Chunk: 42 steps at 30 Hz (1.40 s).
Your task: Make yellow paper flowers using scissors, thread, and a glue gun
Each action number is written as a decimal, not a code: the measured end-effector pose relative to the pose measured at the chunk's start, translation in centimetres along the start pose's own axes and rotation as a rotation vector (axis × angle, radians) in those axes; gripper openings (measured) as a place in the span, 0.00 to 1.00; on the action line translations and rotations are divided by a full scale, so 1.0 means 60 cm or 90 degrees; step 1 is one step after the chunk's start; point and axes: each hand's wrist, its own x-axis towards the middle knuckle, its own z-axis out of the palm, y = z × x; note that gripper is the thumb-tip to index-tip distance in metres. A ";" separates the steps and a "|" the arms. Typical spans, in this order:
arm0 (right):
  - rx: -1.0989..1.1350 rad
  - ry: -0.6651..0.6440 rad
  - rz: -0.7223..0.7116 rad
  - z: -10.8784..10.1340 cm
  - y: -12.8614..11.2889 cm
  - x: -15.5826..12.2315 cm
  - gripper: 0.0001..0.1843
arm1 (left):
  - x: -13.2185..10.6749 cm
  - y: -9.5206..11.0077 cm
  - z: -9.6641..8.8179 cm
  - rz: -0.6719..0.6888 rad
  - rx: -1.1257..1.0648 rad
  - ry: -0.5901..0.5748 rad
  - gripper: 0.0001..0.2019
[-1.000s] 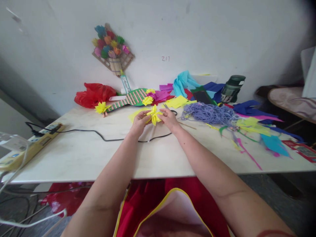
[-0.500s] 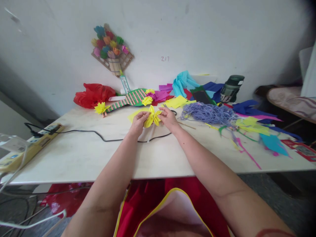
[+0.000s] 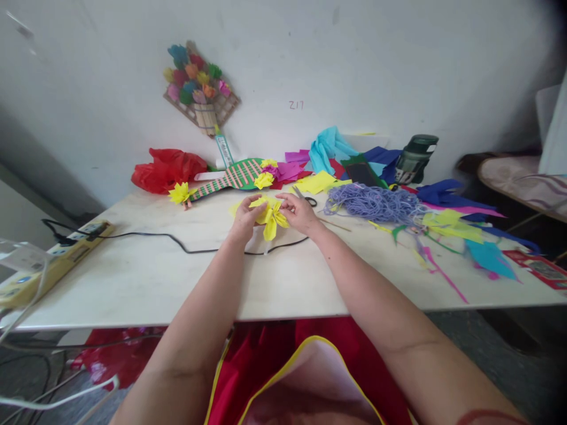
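A yellow paper flower point(image 3: 273, 219) with loose petals is held between my two hands above the middle of the table. My left hand point(image 3: 246, 217) grips its left side, the fingers curled. My right hand point(image 3: 299, 212) pinches a petal at its right edge. Just behind my right hand lies a pair of scissors point(image 3: 311, 201), partly covered by the hand. Farther back rests a green lute-shaped craft point(image 3: 243, 175) with pink strips, yellow and magenta paper flowers on it.
Purple yarn point(image 3: 376, 202) lies to the right with paper scraps point(image 3: 491, 258) around it. A dark green bottle point(image 3: 416, 159) stands behind. A black cable point(image 3: 177, 241) runs from the power strip point(image 3: 66, 260) across the table. Red plastic point(image 3: 168, 170) lies at back left.
The yellow flower has tipped, with a petal now pointing down toward me. My right hand has shifted slightly left along its upper edge, showing more of the scissors.
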 end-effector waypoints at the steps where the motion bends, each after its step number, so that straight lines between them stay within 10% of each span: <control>1: -0.003 -0.009 -0.009 0.000 -0.001 0.000 0.21 | 0.000 0.000 0.000 -0.006 0.000 -0.008 0.28; 18: 0.160 0.060 0.176 0.016 0.015 0.004 0.15 | 0.007 -0.011 0.011 0.096 0.013 0.065 0.24; 42: -0.002 0.058 0.051 0.009 0.001 0.003 0.04 | -0.001 0.009 -0.003 0.028 0.051 -0.055 0.24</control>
